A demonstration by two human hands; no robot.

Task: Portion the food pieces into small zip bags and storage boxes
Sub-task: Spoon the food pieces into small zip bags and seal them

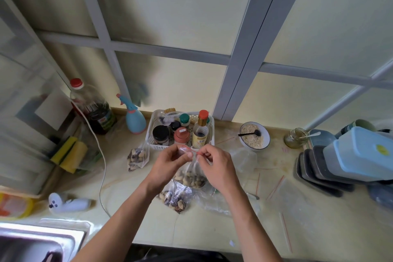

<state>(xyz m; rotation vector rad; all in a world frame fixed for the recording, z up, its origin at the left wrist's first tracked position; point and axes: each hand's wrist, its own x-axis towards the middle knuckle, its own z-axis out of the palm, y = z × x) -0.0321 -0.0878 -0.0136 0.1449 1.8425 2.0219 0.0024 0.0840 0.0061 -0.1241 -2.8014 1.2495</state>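
A: What is closest to us?

B: A big clear bag [177, 197] of nuts lies on the counter [212, 227], just on our side of the hands.

A: And the hands?

B: Both are up over that bag. The left hand [170, 162] and the right hand [214, 165] each pinch the red top edge of a small zip bag [192, 173]. Their fingers are curled tight on it. The zip bag hangs down between them, with nuts inside.

A: Any more bags?

B: Yes. A filled bag [137, 158] of nuts lies left of the hands. Flat zip bags with red strips [282, 202] lie to the right of the hands.

A: What is behind the hands?

B: A white basket [158, 147], just past them, full of jars and bottles. Right of the basket is a bowl [254, 137] of oats with a black spoon in it. Farther right is a glass jar [295, 137], then blue boxes [359, 153] stacked on dark trays.

A: And left of the basket?

B: A blue spray bottle [134, 118], then a big oil bottle [93, 108] with a red cap.
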